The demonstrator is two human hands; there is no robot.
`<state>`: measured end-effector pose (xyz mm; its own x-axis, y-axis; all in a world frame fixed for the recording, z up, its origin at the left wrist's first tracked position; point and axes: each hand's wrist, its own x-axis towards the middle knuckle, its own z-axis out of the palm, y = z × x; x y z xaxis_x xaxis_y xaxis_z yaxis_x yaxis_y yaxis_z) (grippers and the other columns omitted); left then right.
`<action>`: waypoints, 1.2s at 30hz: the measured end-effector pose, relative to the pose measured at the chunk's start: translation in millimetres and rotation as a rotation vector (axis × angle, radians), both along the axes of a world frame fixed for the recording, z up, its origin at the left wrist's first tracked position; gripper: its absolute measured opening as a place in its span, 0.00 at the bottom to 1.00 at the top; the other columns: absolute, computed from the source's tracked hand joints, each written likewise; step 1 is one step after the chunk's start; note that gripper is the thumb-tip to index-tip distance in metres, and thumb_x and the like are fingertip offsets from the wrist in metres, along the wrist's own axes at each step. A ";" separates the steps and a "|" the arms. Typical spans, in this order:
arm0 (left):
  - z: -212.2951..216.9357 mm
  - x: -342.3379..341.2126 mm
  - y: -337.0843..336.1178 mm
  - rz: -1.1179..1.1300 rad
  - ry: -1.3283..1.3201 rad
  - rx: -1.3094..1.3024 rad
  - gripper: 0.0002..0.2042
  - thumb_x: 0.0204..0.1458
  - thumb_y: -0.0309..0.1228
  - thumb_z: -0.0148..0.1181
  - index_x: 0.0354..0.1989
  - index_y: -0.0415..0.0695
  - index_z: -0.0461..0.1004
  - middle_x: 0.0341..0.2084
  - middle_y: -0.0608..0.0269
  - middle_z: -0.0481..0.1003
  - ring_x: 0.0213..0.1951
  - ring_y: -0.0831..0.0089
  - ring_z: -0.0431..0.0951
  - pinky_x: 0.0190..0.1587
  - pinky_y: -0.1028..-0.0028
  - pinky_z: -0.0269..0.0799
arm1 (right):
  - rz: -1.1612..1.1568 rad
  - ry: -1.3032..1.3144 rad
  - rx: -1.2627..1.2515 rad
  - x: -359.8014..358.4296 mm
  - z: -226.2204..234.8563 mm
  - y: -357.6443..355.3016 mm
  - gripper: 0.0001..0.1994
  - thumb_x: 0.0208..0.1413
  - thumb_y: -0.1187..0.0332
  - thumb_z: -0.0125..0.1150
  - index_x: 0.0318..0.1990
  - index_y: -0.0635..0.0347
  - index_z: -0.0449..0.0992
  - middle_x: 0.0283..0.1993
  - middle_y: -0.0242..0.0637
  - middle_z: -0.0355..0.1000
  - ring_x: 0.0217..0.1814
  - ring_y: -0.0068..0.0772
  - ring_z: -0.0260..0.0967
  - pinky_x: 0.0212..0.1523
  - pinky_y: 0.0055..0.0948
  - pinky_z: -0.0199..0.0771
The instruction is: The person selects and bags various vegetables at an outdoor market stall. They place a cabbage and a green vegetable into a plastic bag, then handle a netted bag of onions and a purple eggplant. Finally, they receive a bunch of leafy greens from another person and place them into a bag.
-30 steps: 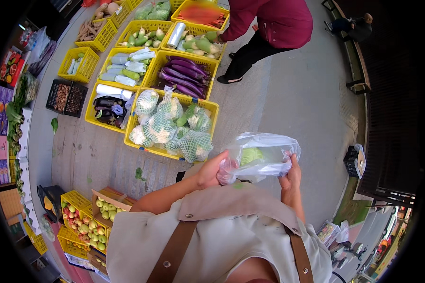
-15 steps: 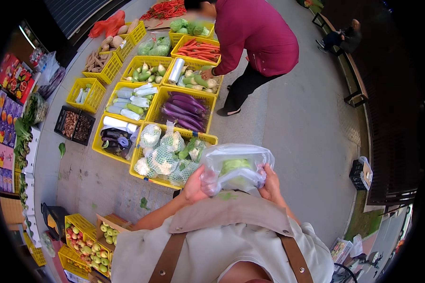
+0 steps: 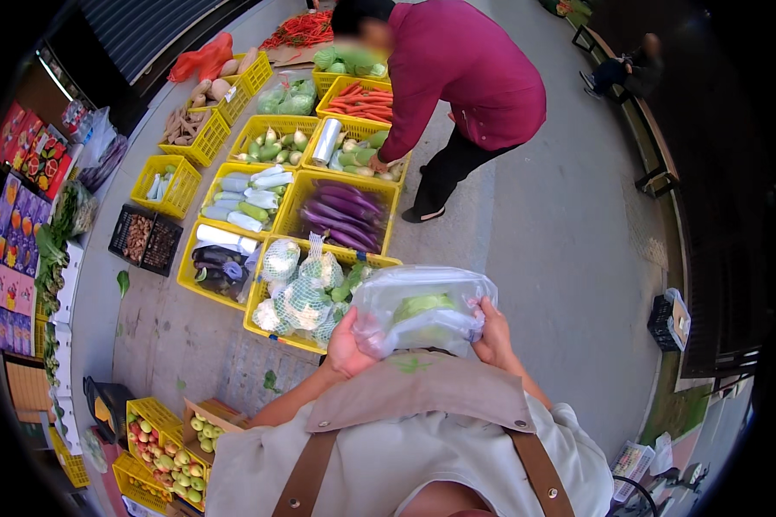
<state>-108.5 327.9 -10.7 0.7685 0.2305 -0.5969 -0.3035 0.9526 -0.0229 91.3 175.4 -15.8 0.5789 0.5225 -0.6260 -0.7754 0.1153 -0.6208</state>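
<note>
left hand and right hand clasp a clear plastic bag at centre frame. green vegetable inside it.

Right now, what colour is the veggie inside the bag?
Light green, seen through the clear plastic bag in the head view.

Roughly ten yellow crates, two black crates, one plastic bag.

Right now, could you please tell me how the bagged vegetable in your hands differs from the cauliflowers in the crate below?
The green vegetable sits in a clear plastic bag; the cauliflowers are white, in mesh netting. The bag is held up by both hands; the cauliflowers lie piled in a yellow crate. Both are wrapped produce.
</note>
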 end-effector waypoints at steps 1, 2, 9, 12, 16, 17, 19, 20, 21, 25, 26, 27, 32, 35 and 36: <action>0.5 0.7 0.5 -0.005 -0.025 -0.001 0.15 0.50 0.43 0.42 0.28 0.44 0.66 0.25 0.64 0.68 0.28 0.70 0.66 0.35 0.68 0.65 | -0.022 0.007 -0.004 -2.4 3.2 -0.4 0.11 0.54 0.64 0.42 0.33 0.62 0.66 0.26 0.31 0.63 0.27 0.23 0.60 0.31 0.24 0.64; 2.1 2.1 -0.9 -0.012 0.003 -0.005 0.15 0.50 0.43 0.42 0.28 0.44 0.66 0.25 0.64 0.68 0.28 0.69 0.66 0.36 0.67 0.65 | -0.044 0.013 -0.008 -4.6 5.2 -1.9 0.10 0.54 0.64 0.42 0.33 0.62 0.66 0.27 0.31 0.63 0.27 0.23 0.60 0.31 0.23 0.63; 17.1 7.2 -2.5 -0.109 -0.022 -0.011 0.15 0.49 0.43 0.42 0.29 0.44 0.66 0.27 0.63 0.68 0.31 0.68 0.68 0.37 0.67 0.65 | -0.132 0.005 -0.025 -14.2 3.2 -15.3 0.10 0.54 0.64 0.42 0.32 0.62 0.66 0.26 0.31 0.63 0.27 0.23 0.60 0.31 0.24 0.64; -7.5 1.4 1.5 -0.168 -0.281 -0.079 0.15 0.50 0.43 0.42 0.28 0.44 0.66 0.28 0.62 0.68 0.32 0.68 0.67 0.37 0.67 0.64 | -0.129 -0.014 -0.004 -15.7 -7.4 -24.4 0.10 0.54 0.63 0.42 0.33 0.61 0.65 0.26 0.32 0.63 0.27 0.26 0.61 0.31 0.27 0.66; -26.8 -2.2 6.9 -0.241 -0.478 -0.123 0.15 0.50 0.44 0.42 0.27 0.44 0.66 0.29 0.61 0.68 0.33 0.67 0.67 0.40 0.65 0.63 | -0.144 -0.031 0.024 -19.6 -11.8 -30.4 0.11 0.54 0.63 0.41 0.33 0.61 0.66 0.27 0.33 0.63 0.28 0.26 0.61 0.32 0.27 0.66; -26.0 -3.8 5.9 -0.227 -0.426 -0.114 0.15 0.50 0.44 0.42 0.27 0.44 0.66 0.29 0.61 0.68 0.34 0.66 0.67 0.40 0.65 0.63 | -0.147 -0.034 0.024 -20.7 -12.9 -30.1 0.11 0.54 0.63 0.41 0.34 0.61 0.66 0.27 0.33 0.63 0.28 0.26 0.61 0.32 0.27 0.66; -2.6 -0.6 1.7 -0.206 -0.322 -0.101 0.15 0.50 0.44 0.41 0.26 0.44 0.66 0.29 0.60 0.68 0.34 0.66 0.67 0.41 0.64 0.63 | -0.169 -0.026 0.010 -22.3 -11.4 -29.4 0.11 0.54 0.63 0.41 0.34 0.61 0.66 0.27 0.33 0.63 0.28 0.26 0.61 0.31 0.27 0.66; 3.1 0.5 0.3 -0.201 -0.255 -0.077 0.15 0.50 0.44 0.41 0.26 0.44 0.66 0.28 0.61 0.68 0.34 0.66 0.67 0.41 0.64 0.63 | -0.179 -0.023 0.003 -23.0 -10.8 -28.8 0.11 0.54 0.63 0.41 0.34 0.61 0.66 0.27 0.33 0.63 0.28 0.26 0.61 0.31 0.27 0.66; 7.8 1.1 -1.2 -0.194 -0.189 -0.055 0.15 0.50 0.44 0.41 0.26 0.44 0.66 0.28 0.61 0.68 0.34 0.66 0.67 0.41 0.64 0.63 | -0.179 -0.025 0.003 -23.9 -10.7 -28.7 0.11 0.54 0.63 0.42 0.33 0.61 0.66 0.26 0.33 0.63 0.28 0.26 0.61 0.31 0.27 0.66; -0.8 -4.9 1.0 -0.202 -0.339 -0.091 0.15 0.50 0.44 0.41 0.26 0.44 0.66 0.28 0.62 0.68 0.34 0.66 0.67 0.41 0.64 0.63 | -0.165 -0.027 0.013 -24.8 -15.7 -29.4 0.10 0.54 0.63 0.42 0.33 0.61 0.66 0.26 0.32 0.63 0.27 0.26 0.61 0.31 0.27 0.66; -3.6 -6.2 1.5 -0.203 -0.365 -0.100 0.15 0.50 0.44 0.41 0.26 0.44 0.66 0.28 0.62 0.68 0.33 0.66 0.67 0.40 0.64 0.63 | -0.159 -0.027 0.018 -24.6 -16.9 -29.7 0.10 0.54 0.63 0.42 0.32 0.61 0.66 0.25 0.32 0.63 0.27 0.26 0.61 0.31 0.27 0.66; -5.4 -6.9 2.0 -0.204 -0.390 -0.109 0.15 0.50 0.44 0.41 0.26 0.44 0.66 0.28 0.62 0.68 0.33 0.66 0.67 0.40 0.64 0.63 | -0.154 -0.029 0.019 -24.9 -17.4 -29.4 0.10 0.53 0.64 0.43 0.32 0.61 0.66 0.25 0.32 0.63 0.26 0.26 0.61 0.31 0.27 0.66; -14.2 -7.3 2.6 -0.195 -0.450 -0.140 0.14 0.50 0.43 0.41 0.27 0.44 0.66 0.29 0.62 0.68 0.36 0.66 0.67 0.43 0.63 0.62 | -0.115 -0.021 0.024 -23.3 -22.7 -28.3 0.10 0.53 0.64 0.43 0.33 0.61 0.66 0.26 0.33 0.63 0.27 0.27 0.62 0.31 0.28 0.66; 11.8 -4.9 -1.4 -0.164 -0.167 -0.029 0.14 0.50 0.42 0.41 0.29 0.44 0.66 0.31 0.61 0.68 0.38 0.65 0.66 0.45 0.63 0.60 | -0.133 -0.015 0.007 -25.8 -17.6 -22.2 0.10 0.53 0.64 0.43 0.33 0.62 0.66 0.28 0.34 0.64 0.30 0.29 0.63 0.33 0.30 0.67; 7.6 -6.4 0.2 -0.164 -0.227 -0.047 0.14 0.50 0.42 0.41 0.30 0.43 0.65 0.32 0.60 0.68 0.39 0.64 0.66 0.46 0.63 0.60 | -0.129 -0.015 0.007 -25.5 -18.1 -21.8 0.10 0.53 0.64 0.43 0.34 0.62 0.66 0.29 0.35 0.64 0.30 0.29 0.63 0.34 0.30 0.67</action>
<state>-114.9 328.1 -3.1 0.9085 0.0681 -0.4123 -0.1274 0.9848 -0.1181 65.8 153.6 -33.9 0.6507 0.4474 -0.6135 -0.7446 0.2177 -0.6310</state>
